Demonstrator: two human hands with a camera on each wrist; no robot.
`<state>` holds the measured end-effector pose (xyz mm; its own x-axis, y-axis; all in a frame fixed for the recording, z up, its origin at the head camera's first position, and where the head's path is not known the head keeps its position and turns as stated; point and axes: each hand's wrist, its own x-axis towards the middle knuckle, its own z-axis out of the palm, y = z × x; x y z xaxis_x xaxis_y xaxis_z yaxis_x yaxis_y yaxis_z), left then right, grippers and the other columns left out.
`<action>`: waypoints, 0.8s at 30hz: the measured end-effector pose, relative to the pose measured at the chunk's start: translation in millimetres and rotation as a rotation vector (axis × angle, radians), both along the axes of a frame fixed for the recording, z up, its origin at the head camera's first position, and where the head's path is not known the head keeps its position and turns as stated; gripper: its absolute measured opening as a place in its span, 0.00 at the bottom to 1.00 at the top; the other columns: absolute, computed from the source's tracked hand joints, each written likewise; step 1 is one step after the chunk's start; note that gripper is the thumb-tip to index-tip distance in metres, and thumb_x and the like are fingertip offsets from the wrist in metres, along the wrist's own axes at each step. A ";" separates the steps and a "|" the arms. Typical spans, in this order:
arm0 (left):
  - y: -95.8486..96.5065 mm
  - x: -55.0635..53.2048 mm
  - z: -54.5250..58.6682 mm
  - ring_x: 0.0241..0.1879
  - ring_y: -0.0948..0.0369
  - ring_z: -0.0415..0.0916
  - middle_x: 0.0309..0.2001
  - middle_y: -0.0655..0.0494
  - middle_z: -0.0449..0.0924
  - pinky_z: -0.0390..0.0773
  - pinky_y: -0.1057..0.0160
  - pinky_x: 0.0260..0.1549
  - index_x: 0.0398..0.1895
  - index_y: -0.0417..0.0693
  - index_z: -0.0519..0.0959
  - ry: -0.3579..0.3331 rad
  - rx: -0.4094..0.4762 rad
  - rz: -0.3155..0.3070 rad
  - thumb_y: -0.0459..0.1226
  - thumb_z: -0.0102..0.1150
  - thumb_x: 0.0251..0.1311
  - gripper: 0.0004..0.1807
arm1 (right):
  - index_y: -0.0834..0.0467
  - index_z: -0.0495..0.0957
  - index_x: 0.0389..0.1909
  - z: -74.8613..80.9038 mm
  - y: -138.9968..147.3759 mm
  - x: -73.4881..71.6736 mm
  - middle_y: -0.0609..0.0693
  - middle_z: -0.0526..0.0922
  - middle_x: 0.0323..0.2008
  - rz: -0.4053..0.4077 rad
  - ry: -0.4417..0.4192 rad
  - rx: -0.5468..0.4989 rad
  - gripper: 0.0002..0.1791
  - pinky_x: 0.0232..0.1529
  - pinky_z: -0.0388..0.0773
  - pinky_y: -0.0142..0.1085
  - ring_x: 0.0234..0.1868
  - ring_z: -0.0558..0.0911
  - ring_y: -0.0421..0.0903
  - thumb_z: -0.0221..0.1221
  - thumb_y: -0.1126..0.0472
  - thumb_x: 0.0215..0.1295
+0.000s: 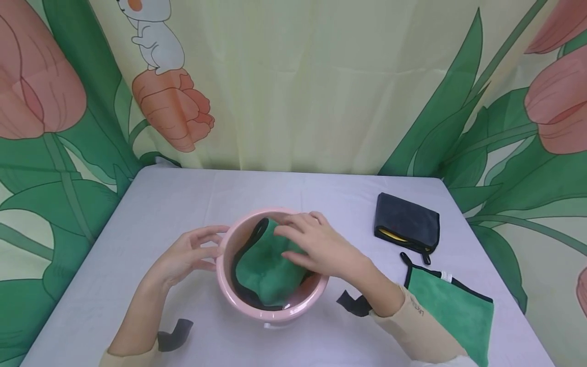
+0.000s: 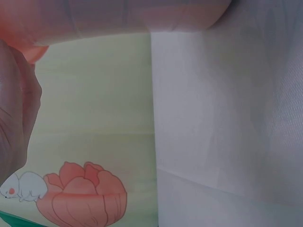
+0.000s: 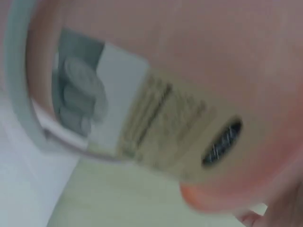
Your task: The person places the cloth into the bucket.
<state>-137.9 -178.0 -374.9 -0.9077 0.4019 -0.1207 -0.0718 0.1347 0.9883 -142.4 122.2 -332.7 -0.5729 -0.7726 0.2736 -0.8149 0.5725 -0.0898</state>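
A pink bucket [image 1: 224, 290] stands on the table in the head view, with a green cloth [image 1: 259, 270] edged in black bunched inside it. On its left side, the fingers of my left hand [image 1: 190, 255] touch the outside of the rim, loosely bent and spread. My right hand [image 1: 316, 244] reaches over the right rim, thumb and fingers apart on the cloth; some fingertips are hidden. In the left wrist view my left hand [image 2: 16, 109] shows at the edge, below the bucket wall [image 2: 113, 16]. The blurred right wrist view shows a printed label [image 3: 165, 123] on the bucket.
A dark zipped pouch [image 1: 405, 224] with a yellow strip at its opening lies at the right back of the table [image 1: 114, 244]. In front of it is a second green cloth [image 1: 451, 306] with black trim and a loop. A patterned curtain [image 1: 316, 92] hangs behind.
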 end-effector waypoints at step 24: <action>0.0 0.4 -1.0 0.34 0.56 0.79 0.37 0.47 0.74 0.81 0.52 0.31 0.59 0.33 0.66 -0.008 0.008 0.019 0.33 0.59 0.54 0.29 | 0.54 0.52 0.68 -39.1 164.8 40.0 0.65 0.56 0.63 -0.781 -0.055 -0.116 0.47 0.57 0.47 0.65 0.60 0.56 0.65 0.65 0.48 0.49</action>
